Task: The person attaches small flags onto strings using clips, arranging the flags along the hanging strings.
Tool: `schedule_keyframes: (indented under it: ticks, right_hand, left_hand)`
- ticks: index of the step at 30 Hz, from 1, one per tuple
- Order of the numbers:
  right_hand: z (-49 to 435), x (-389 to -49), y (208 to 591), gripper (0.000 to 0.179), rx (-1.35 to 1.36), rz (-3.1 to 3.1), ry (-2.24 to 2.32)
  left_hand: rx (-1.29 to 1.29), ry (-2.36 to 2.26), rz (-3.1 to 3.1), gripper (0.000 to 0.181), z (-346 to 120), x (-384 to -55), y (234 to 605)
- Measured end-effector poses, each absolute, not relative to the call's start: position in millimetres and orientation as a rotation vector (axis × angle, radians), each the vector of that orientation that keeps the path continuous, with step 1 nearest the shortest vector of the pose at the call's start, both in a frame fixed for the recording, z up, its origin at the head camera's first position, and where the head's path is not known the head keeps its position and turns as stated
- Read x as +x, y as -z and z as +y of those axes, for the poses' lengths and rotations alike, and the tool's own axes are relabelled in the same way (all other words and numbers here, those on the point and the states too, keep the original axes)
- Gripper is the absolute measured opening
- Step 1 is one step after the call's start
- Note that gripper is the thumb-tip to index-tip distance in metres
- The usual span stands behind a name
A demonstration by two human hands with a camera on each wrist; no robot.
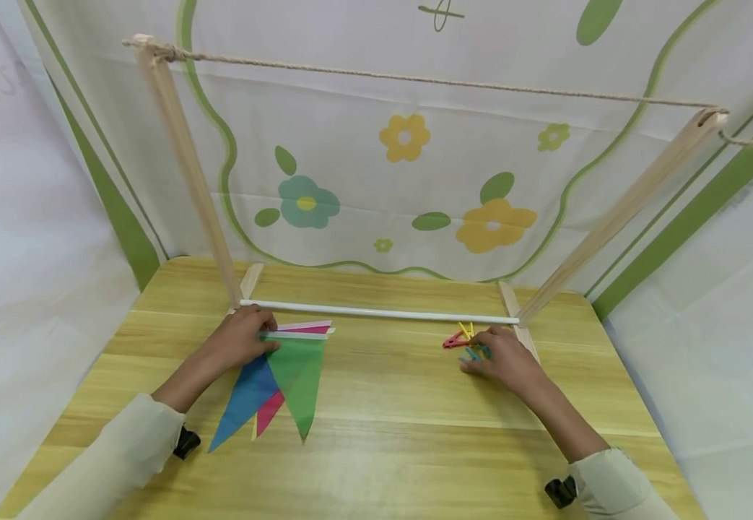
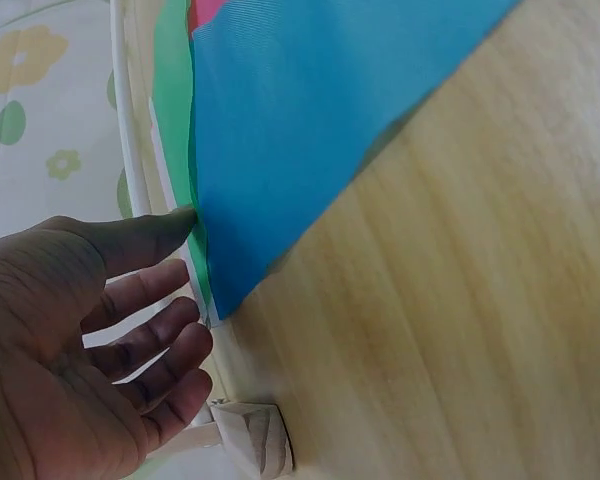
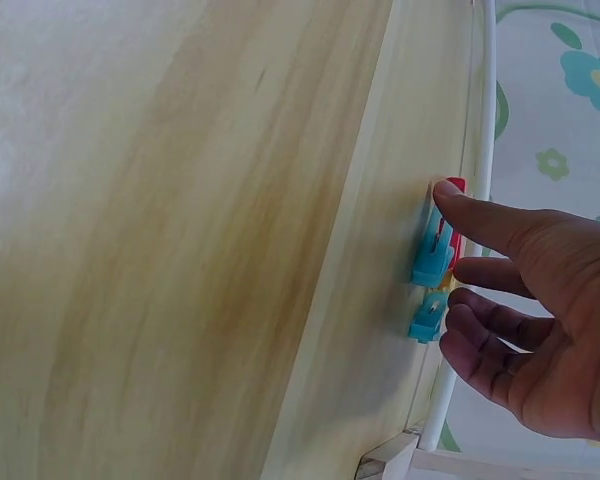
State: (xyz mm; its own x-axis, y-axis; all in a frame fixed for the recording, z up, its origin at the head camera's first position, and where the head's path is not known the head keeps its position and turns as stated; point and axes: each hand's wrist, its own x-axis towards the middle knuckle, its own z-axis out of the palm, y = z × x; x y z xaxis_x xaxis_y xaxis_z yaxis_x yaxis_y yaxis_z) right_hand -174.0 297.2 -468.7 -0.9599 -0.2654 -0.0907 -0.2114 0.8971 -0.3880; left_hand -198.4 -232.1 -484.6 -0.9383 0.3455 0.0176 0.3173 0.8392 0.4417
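A loose stack of triangular pennants lies at the left of the table in the head view. The green pennant point(image 1: 298, 375) is on top; the blue pennant point(image 1: 246, 401) and pink pennant point(image 1: 269, 413) show from under it. My left hand point(image 1: 241, 338) is at the stack's upper left corner, thumb at the green pennant's white-banded edge, other fingers loosely bent point(image 2: 165, 340). To the right, small clothespins lie in a cluster: a red clothespin point(image 1: 455, 342), a yellow clothespin point(image 1: 467, 331) and teal clothespins point(image 3: 435, 250). Over them reaches my right hand point(image 1: 505, 357), thumb and fingers spread around them.
Two wooden posts point(image 1: 188, 166) stand on the table point(image 1: 389, 448), with a twine point(image 1: 415, 78) strung between their tops. A white rod point(image 1: 376, 312) joins the posts low down, behind both hands. Printed fabric point(image 1: 363, 159) hangs at the back.
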Motion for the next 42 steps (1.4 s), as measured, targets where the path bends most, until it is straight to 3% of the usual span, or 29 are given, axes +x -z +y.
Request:
schedule_keyframes:
  ticks: [5, 9, 18, 28, 42]
  right_hand:
    - [295, -174, 470, 0.057, -0.382, 2.915, 0.596]
    - [294, -175, 471, 0.052, -0.385, 2.912, 0.606]
    - [292, -176, 471, 0.041, -0.453, 2.875, 0.635]
    - [288, -178, 468, 0.036, -0.470, 2.826, 0.670]
    - [285, -185, 458, 0.033, -0.567, 2.835, 0.664]
  left_hand:
    - [0.583, -0.710, 2.990, 0.023, -239, -204, 502]
    - [0.519, -0.724, 2.931, 0.020, -228, -195, 475]
    - [0.482, -0.686, 2.849, 0.023, -223, -199, 468]
    - [0.615, -0.956, 2.766, 0.028, -256, -233, 523]
    - [0.504, -1.107, 2.635, 0.006, -239, -211, 447]
